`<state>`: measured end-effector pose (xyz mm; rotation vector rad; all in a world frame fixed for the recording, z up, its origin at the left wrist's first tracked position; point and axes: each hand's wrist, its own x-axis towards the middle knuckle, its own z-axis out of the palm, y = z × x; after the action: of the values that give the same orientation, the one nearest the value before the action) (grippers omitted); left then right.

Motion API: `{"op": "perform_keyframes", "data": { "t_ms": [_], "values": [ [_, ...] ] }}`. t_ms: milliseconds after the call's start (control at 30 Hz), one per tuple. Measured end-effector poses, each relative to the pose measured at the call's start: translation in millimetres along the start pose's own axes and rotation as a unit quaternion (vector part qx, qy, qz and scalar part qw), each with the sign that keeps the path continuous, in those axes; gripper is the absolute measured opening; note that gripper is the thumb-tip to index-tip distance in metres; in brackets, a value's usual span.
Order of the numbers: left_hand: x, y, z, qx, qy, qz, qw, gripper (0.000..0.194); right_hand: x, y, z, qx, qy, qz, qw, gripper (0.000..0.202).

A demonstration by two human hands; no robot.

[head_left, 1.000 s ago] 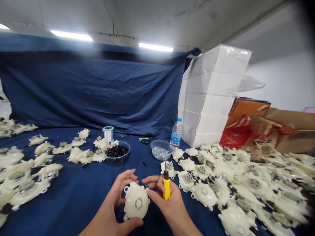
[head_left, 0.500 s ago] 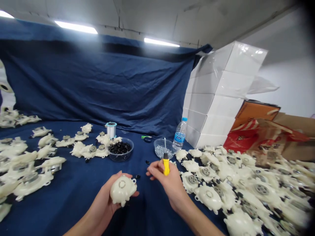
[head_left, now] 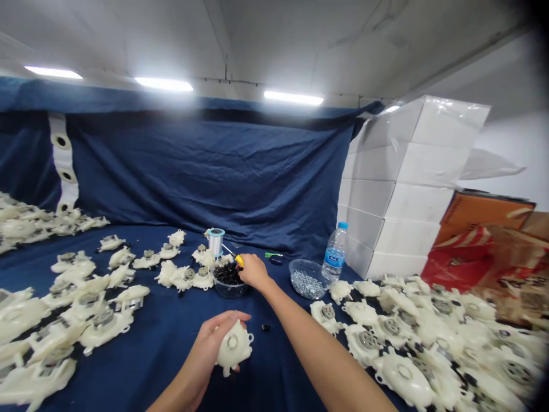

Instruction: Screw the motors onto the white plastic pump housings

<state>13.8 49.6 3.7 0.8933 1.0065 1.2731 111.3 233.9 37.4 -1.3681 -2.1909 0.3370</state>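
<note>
A cream plastic housing (head_left: 234, 346) with small looped lugs rests in my left hand (head_left: 211, 349), its fingers wrapped round the side. My right hand (head_left: 254, 270) reaches across to a clear round tub (head_left: 231, 290) of small black parts (head_left: 227, 273). It grips a yellow-handled screwdriver (head_left: 239, 261), whose shaft points up and left. The right fingertips are at the black parts, partly hidden by the hand, so I cannot tell whether they pinch one. A loose black part (head_left: 265, 328) lies on the blue cloth between my hands.
A tub of silver screws (head_left: 307, 280) stands beside a water bottle (head_left: 335, 252). A wire spool (head_left: 215, 243) is behind the black parts. Many cream housings lie left and right (head_left: 403, 375). White boxes (head_left: 392, 189) are stacked at the right, near a blue curtain (head_left: 206, 166).
My right hand has moved left and away from me to the tub of black parts, carrying the screwdriver. My left hand still holds the housing, now turned somewhat. The view has shifted left and up.
</note>
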Motion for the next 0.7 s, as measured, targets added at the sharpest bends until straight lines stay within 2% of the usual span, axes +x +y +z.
{"op": "perform_keyframes", "data": {
  "t_ms": [167,267,333,433,467,600,667,700],
  "values": [
    [0,2,-2.1,0.012,-0.024,-0.05,0.998,0.051,1,-1,-1,0.034,0.035,-0.003,0.999,0.029],
    [-1,3,-2.3,0.07,-0.05,-0.014,0.996,0.045,-11,-1,-9,0.093,0.06,-0.023,0.994,0.027],
    [-3,4,-1.3,0.142,-0.069,0.042,0.987,0.034,-26,3,-15,0.138,0.071,-0.046,0.987,0.025],
    [-11,4,-0.8,0.277,-0.092,0.166,0.942,0.015,-54,12,-20,0.185,0.106,-0.063,0.975,0.024],
    [-15,4,-1.3,0.317,-0.097,0.208,0.92,0.015,-63,15,-20,0.19,0.126,-0.06,0.972,0.024],
    [-30,4,1.3,0.406,-0.102,0.321,0.85,0.046,-88,31,-10,0.164,0.222,-0.023,0.961,0.024],
    [-38,2,13.3,0.433,-0.128,0.366,0.814,0.048,-96,40,-2,0.138,0.26,-0.01,0.956,0.025],
    [-43,0,23.3,0.456,-0.159,0.381,0.788,0.044,-99,45,2,0.125,0.273,-0.007,0.954,0.025]
  ]
}}
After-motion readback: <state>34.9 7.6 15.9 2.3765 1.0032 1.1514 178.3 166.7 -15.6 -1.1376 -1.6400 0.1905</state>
